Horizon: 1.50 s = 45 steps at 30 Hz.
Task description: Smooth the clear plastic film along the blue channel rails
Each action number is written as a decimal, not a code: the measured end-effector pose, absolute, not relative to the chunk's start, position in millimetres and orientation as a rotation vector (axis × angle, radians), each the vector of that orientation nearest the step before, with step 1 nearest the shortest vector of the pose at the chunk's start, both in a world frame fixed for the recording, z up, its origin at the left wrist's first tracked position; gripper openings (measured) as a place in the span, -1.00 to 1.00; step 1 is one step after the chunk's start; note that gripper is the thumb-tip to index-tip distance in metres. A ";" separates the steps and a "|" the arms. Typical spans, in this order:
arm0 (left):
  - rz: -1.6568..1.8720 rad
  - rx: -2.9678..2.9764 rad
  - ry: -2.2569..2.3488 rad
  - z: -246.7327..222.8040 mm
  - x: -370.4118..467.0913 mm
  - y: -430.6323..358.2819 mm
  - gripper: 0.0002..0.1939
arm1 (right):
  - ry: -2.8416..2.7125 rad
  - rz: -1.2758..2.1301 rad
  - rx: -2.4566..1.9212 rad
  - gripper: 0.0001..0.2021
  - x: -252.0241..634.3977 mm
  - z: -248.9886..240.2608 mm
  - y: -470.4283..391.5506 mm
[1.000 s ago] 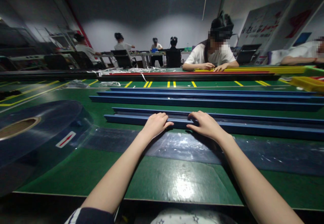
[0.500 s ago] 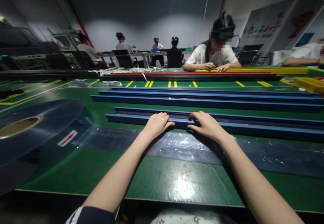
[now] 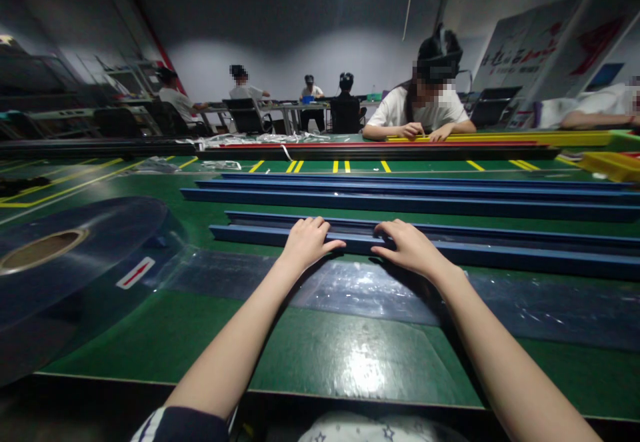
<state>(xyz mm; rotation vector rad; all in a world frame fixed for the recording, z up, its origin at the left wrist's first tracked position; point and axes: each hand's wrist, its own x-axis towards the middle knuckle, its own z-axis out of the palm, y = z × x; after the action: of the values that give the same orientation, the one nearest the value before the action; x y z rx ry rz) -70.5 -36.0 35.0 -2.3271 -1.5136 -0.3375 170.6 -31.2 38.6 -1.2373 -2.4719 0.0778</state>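
Two hands at the near wall of a blue rail

The blue rail (image 3: 357, 245) lies on the green table (image 3: 370, 362), in front of the person. Its long axis runs from left to right, with the right part slightly nearer to the person, and its open channel looks upward. The left end is beyond the roll (image 3: 125, 225); the right end goes out of the view.

Both forearms reach forward, with the wrists above the clear strip (image 3: 370, 289), which runs out from the roll almost parallel to the rail. The left hand (image 3: 306, 242) is palm down, its fingers bent over the near wall and side by side, its thumb pointing to the right along the front. The right hand (image 3: 404, 243) mirrors it, with curled fingers over the channel and the thumb pointing to the left. On each hand the opening between thumb and fingers is moderate, and the near wall passes there (whether they press it firmly, I cannot tell). The hands are apart, and a piece of rail shows between them.

On the side of the roll, a white label (image 3: 135, 273) carries a red arrow, pointing to the upper right. The banner (image 3: 520, 45) at the back has writing, too blurred for reading.
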 end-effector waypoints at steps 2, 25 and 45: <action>-0.344 -2.328 -1.512 34.8 -70.7 -36.0 -0.47 | -2.468 0.080 -1.231 -0.70 170.7 38.4 -31.2; -0.327 -2.293 -1.501 34.8 -71.8 -36.1 -0.42 | -2.479 0.080 -1.230 -0.68 170.6 39.0 -31.6; -0.343 -2.272 -1.530 34.4 -72.0 -35.4 -0.38 | -2.476 0.062 -1.211 -0.69 171.1 36.7 -30.4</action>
<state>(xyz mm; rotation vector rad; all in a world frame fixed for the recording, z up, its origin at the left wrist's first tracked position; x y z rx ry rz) -72.0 -35.4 34.4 -2.2721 -1.5303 -0.3433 171.1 -30.4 36.7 -1.2113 -2.4763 0.0617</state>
